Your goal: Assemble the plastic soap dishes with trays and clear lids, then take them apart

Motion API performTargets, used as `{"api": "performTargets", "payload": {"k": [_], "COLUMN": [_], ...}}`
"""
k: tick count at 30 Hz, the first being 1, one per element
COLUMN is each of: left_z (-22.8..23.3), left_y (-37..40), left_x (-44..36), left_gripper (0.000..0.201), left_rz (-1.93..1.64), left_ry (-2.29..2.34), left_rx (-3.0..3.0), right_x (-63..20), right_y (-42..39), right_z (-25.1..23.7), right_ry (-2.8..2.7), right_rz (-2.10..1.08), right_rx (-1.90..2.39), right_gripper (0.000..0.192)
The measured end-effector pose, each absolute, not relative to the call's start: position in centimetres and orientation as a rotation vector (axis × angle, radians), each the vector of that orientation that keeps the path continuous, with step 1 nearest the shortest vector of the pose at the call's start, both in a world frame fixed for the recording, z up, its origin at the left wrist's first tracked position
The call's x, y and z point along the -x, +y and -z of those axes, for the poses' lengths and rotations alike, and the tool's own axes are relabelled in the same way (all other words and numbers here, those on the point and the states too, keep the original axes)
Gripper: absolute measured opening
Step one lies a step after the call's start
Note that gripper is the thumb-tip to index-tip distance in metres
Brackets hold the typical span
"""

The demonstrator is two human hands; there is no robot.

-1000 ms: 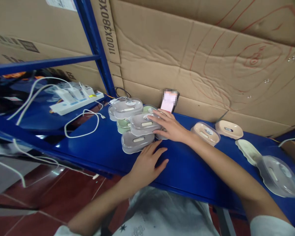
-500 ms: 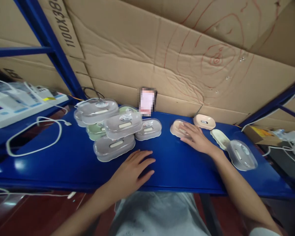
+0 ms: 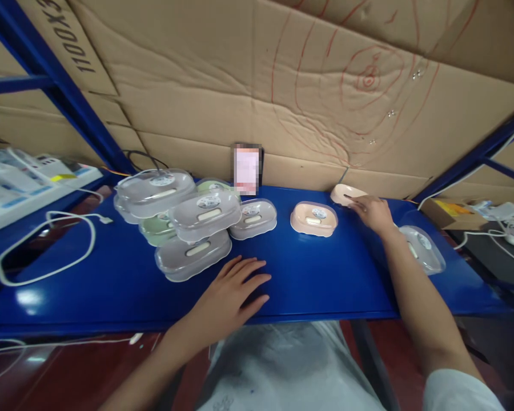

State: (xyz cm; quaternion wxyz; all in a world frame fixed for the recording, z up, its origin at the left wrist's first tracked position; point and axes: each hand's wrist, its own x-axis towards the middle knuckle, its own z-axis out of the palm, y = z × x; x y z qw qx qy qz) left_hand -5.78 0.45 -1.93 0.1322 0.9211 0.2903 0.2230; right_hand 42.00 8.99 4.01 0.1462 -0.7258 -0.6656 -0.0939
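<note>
Storeroom or warehouse, blue metal racking (image 3: pixel 47 74), cardboard sheets (image 3: pixel 223 85), stacked soap boxes (image 3: pixel 184 222)

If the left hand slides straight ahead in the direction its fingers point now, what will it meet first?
The left hand lies flat on the blue shelf, fingers pointing forward and a little right. Probably it would first meet the grey lidded soap box, though depth is hard to judge.

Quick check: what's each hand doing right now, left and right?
Left hand: open, flat on the blue shelf, holding nothing.
Right hand: fingers on the peach soap dish; grasp cannot be told.
</note>
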Motion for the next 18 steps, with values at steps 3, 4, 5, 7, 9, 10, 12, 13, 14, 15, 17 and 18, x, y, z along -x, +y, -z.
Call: {"api": "performTargets", "payload": {"k": [3,4,5,7,9,10,12,13,14,15,17,18], "left_z": [1.5,1.4,1.2,1.0,1.0,1.1,1.3,1.4,1.5,1.5,1.6,1.6], "left_y": [0.1,-0.1,-0.2,-0.6,-0.7,-0.7,-0.4,-0.3,-0.1,0.0,0.2,0.3], "left_x": [5.9,5.9,6.0,6.1,6.1,6.0,5.8,5.7,5.6,5.6,5.5,5.4], "left_gripper": [0.04,0.047,0.054,0.069,0.074,0.071,0.06,0.053,0.048,0.045,0.042,0.041], "left_rz": [-0.669,-0.69,-0.728,-0.855,-0.986,-1.017,-0.978,-0.925,-0.871,-0.826,-0.774,-0.768], "left_ry": [0.834,0.834,0.841,0.854,0.85,0.844,0.81,0.786,0.761,0.737,0.716,0.718], "left_rx": [-2.654,-2.639,-2.618,-2.576,-2.575,-2.596,-2.672,-2.713,-2.745,-2.767,-2.783,-2.781], "right_x": [-39.9,-38.6,-36.9,-32.7,-28.1,-26.1,-23.4,-23.0,-23.3,-24.3,-27.8,-30.1], "right_y": [7.4,6.4,5.2,2.4,0.0,-0.9,-1.5,-1.3,-0.8,0.0,2.0,2.9], "right_z": [-5.7,-6.2,-6.6,-6.8,-6.0,-5.5,-4.4,-4.0,-3.8,-3.9,-4.7,-5.4], "right_ry": [-1.853,-1.845,-1.864,-2.03,-2.385,-2.531,-2.692,-2.718,-2.709,-2.66,-2.463,-2.263], "right_rz": [0.367,0.406,0.437,0.484,0.428,0.402,0.337,0.305,0.278,0.269,0.304,0.366], "right_rx": [2.03,1.976,1.908,1.583,1.184,0.995,0.752,0.683,0.665,0.708,1.008,1.286], "right_gripper": [0.045,0.047,0.048,0.04,0.028,0.026,0.027,0.026,0.027,0.03,0.041,0.044]}}
